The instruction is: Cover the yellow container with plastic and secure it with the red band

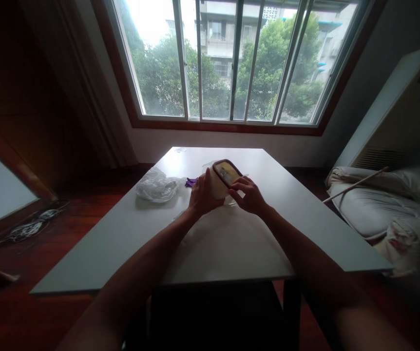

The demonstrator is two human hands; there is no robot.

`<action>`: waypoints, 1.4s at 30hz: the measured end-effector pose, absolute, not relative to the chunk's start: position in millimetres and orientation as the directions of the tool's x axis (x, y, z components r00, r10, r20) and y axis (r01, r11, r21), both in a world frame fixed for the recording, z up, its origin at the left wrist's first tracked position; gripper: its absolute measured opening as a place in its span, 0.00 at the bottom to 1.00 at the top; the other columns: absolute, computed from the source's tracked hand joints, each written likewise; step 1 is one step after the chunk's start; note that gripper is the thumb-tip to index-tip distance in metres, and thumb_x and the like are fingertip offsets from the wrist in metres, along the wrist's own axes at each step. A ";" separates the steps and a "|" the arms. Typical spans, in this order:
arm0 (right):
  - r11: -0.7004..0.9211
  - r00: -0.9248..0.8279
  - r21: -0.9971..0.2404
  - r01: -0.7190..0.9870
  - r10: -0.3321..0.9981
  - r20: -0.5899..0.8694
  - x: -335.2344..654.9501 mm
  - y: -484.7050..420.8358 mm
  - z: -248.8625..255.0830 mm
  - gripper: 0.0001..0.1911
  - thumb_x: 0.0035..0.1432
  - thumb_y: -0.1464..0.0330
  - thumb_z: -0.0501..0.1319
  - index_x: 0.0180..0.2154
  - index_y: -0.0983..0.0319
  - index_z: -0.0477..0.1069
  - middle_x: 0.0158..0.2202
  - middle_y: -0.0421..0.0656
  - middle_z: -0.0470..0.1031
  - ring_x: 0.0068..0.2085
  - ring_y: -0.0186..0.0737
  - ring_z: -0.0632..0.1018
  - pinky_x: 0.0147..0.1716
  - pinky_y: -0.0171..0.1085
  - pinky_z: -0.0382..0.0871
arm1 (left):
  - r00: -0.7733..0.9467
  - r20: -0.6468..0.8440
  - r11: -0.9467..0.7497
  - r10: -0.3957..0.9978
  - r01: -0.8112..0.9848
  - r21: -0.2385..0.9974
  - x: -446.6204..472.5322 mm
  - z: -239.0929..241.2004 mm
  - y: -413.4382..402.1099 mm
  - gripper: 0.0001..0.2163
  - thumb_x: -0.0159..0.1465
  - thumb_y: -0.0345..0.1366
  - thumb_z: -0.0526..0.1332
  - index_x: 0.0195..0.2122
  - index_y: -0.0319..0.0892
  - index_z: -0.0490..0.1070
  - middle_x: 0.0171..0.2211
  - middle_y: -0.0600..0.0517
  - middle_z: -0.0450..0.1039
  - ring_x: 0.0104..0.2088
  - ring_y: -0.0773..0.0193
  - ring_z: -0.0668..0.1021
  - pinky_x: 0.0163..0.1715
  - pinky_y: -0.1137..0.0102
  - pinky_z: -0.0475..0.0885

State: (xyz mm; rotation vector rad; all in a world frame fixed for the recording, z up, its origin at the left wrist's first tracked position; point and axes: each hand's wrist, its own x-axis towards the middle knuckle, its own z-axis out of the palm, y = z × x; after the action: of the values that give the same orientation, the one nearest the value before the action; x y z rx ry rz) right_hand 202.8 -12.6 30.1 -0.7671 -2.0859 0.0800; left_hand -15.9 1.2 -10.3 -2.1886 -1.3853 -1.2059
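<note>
A pale tub (218, 185) with a brown-rimmed lid (227, 172) is tilted up near the middle of the white table (232, 243). My left hand (201, 196) wraps around the tub's left side. My right hand (248, 195) grips the lid's near right edge with its fingers curled over the rim. The tub's base is hidden behind my hands. A small purple thing (190, 182) lies just left of my left hand.
A crumpled clear plastic bag (156, 186) lies on the table to the left. A pale cushioned bed with a thin stick (356, 184) is at the right. Cables (30, 226) lie on the wooden floor at the left. A large barred window is ahead.
</note>
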 end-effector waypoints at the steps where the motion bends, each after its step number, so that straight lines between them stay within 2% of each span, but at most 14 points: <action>1: 0.810 -0.426 -0.326 0.487 0.546 0.722 200.2 -14.2 28.7 0.14 0.66 0.57 0.58 0.36 0.58 0.78 0.40 0.46 0.77 0.44 0.46 0.74 0.49 0.47 0.70 | 0.186 0.768 -0.497 0.612 0.847 0.190 -16.5 -10.0 1.0 0.61 0.47 0.47 0.73 0.71 0.40 0.30 0.60 0.34 0.61 0.56 0.37 0.70 0.52 0.49 0.69; 5: 0.817 -0.386 -0.378 0.436 0.549 0.741 197.8 -12.7 25.6 0.14 0.65 0.57 0.59 0.35 0.58 0.78 0.39 0.46 0.77 0.43 0.45 0.75 0.47 0.46 0.71 | 0.203 0.764 -0.500 0.613 0.848 0.176 -18.4 -9.2 1.7 0.61 0.47 0.47 0.73 0.71 0.40 0.31 0.60 0.34 0.61 0.56 0.37 0.70 0.53 0.49 0.69; 10: 0.791 -0.166 -0.454 0.411 0.554 0.816 217.8 -7.9 39.7 0.17 0.66 0.56 0.57 0.34 0.59 0.77 0.36 0.45 0.76 0.40 0.43 0.76 0.43 0.44 0.73 | 0.219 0.764 -0.512 0.608 0.843 0.166 -20.2 -9.7 5.0 0.62 0.46 0.48 0.73 0.72 0.41 0.31 0.61 0.34 0.60 0.57 0.36 0.69 0.54 0.47 0.68; 14: 0.713 0.081 -0.475 0.516 0.511 0.856 260.2 14.2 44.0 0.17 0.67 0.57 0.55 0.33 0.60 0.75 0.35 0.44 0.75 0.39 0.42 0.77 0.41 0.41 0.72 | 0.217 0.766 -0.520 0.605 0.836 0.173 -22.8 -11.3 6.7 0.62 0.46 0.50 0.73 0.72 0.42 0.31 0.61 0.34 0.60 0.58 0.36 0.69 0.55 0.47 0.67; 17: 0.566 0.196 -0.498 0.657 0.510 0.838 303.5 42.6 29.5 0.17 0.65 0.59 0.56 0.36 0.63 0.77 0.37 0.49 0.76 0.40 0.44 0.77 0.42 0.41 0.72 | 0.193 0.765 -0.508 0.614 0.839 0.196 -25.5 -12.6 7.7 0.62 0.46 0.49 0.74 0.71 0.40 0.32 0.60 0.34 0.61 0.58 0.36 0.69 0.54 0.47 0.68; 20: 0.273 0.231 -0.507 0.818 0.650 0.724 344.1 67.5 4.2 0.16 0.62 0.62 0.56 0.36 0.66 0.79 0.38 0.53 0.79 0.42 0.48 0.77 0.48 0.44 0.69 | 0.193 0.764 -0.509 0.616 0.837 0.199 -27.8 -13.1 8.2 0.62 0.46 0.47 0.74 0.71 0.39 0.32 0.61 0.33 0.60 0.58 0.35 0.69 0.54 0.47 0.68; 23: 0.043 0.290 -0.493 0.869 0.763 0.577 372.4 82.6 -21.1 0.17 0.61 0.62 0.57 0.38 0.66 0.81 0.43 0.56 0.80 0.45 0.51 0.77 0.48 0.43 0.69 | 0.207 0.764 -0.517 0.612 0.835 0.187 -28.8 -13.4 8.0 0.62 0.46 0.47 0.74 0.71 0.39 0.31 0.61 0.32 0.59 0.59 0.34 0.68 0.55 0.46 0.68; 27: -0.133 0.352 -0.466 0.875 0.836 0.421 388.0 93.3 -39.9 0.17 0.59 0.59 0.60 0.40 0.62 0.82 0.42 0.55 0.81 0.43 0.51 0.78 0.43 0.43 0.69 | 0.196 0.760 -0.510 0.619 0.837 0.200 -29.2 -14.2 7.6 0.62 0.46 0.48 0.74 0.71 0.41 0.31 0.62 0.33 0.59 0.59 0.34 0.68 0.55 0.46 0.68; 30: -0.184 0.322 -0.377 0.908 0.882 0.345 384.4 96.1 -39.2 0.14 0.54 0.59 0.64 0.36 0.60 0.83 0.43 0.53 0.81 0.46 0.52 0.78 0.47 0.46 0.69 | 0.184 0.759 -0.505 0.624 0.836 0.213 -30.0 -14.6 8.2 0.62 0.46 0.49 0.74 0.72 0.40 0.31 0.61 0.33 0.60 0.58 0.35 0.69 0.55 0.46 0.68; 33: -0.142 0.255 -0.325 0.935 0.906 0.337 367.5 93.6 -29.6 0.12 0.52 0.61 0.66 0.34 0.62 0.82 0.45 0.55 0.80 0.51 0.57 0.76 0.52 0.52 0.67 | 0.184 0.756 -0.506 0.628 0.835 0.218 -30.4 -14.7 8.7 0.62 0.45 0.49 0.74 0.72 0.39 0.32 0.61 0.32 0.60 0.59 0.34 0.68 0.56 0.46 0.68; 36: 0.126 0.070 -0.384 0.915 0.887 0.456 338.6 86.5 -19.0 0.16 0.58 0.63 0.62 0.40 0.68 0.80 0.47 0.60 0.78 0.52 0.58 0.76 0.53 0.54 0.67 | 0.175 0.748 -0.517 0.640 0.819 0.250 -28.4 -16.1 8.2 0.62 0.45 0.49 0.74 0.72 0.39 0.33 0.62 0.32 0.60 0.60 0.34 0.67 0.57 0.45 0.67; 39: 0.354 -0.139 -0.390 0.850 0.865 0.482 303.2 74.0 -14.1 0.17 0.60 0.61 0.63 0.47 0.64 0.78 0.48 0.51 0.79 0.49 0.46 0.78 0.53 0.44 0.70 | 0.089 0.726 -0.529 0.682 0.745 0.406 -23.4 -20.1 7.4 0.61 0.45 0.49 0.74 0.71 0.41 0.33 0.62 0.35 0.60 0.60 0.38 0.68 0.55 0.49 0.70; 41: 0.579 -0.360 -0.459 0.674 0.800 0.480 279.8 62.3 -14.1 0.23 0.59 0.61 0.65 0.54 0.64 0.72 0.48 0.51 0.79 0.45 0.44 0.79 0.48 0.43 0.73 | 0.033 0.712 -0.545 0.702 0.668 0.507 -19.0 -24.2 7.7 0.59 0.48 0.49 0.73 0.71 0.43 0.34 0.62 0.37 0.60 0.60 0.42 0.69 0.53 0.52 0.72; 42: 0.633 -0.437 -0.476 0.610 0.770 0.465 268.5 55.7 -14.6 0.25 0.58 0.61 0.65 0.55 0.63 0.71 0.48 0.50 0.78 0.45 0.43 0.79 0.46 0.41 0.74 | 0.005 0.704 -0.555 0.710 0.619 0.555 -16.7 -26.5 8.0 0.57 0.50 0.49 0.72 0.71 0.44 0.34 0.62 0.38 0.60 0.59 0.45 0.70 0.53 0.55 0.73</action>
State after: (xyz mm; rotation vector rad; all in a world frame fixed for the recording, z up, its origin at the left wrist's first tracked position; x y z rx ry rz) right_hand 268.5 55.7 -14.6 -1.0730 -2.1889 0.3109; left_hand -16.7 8.0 -26.5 -2.2869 -1.5177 -1.6996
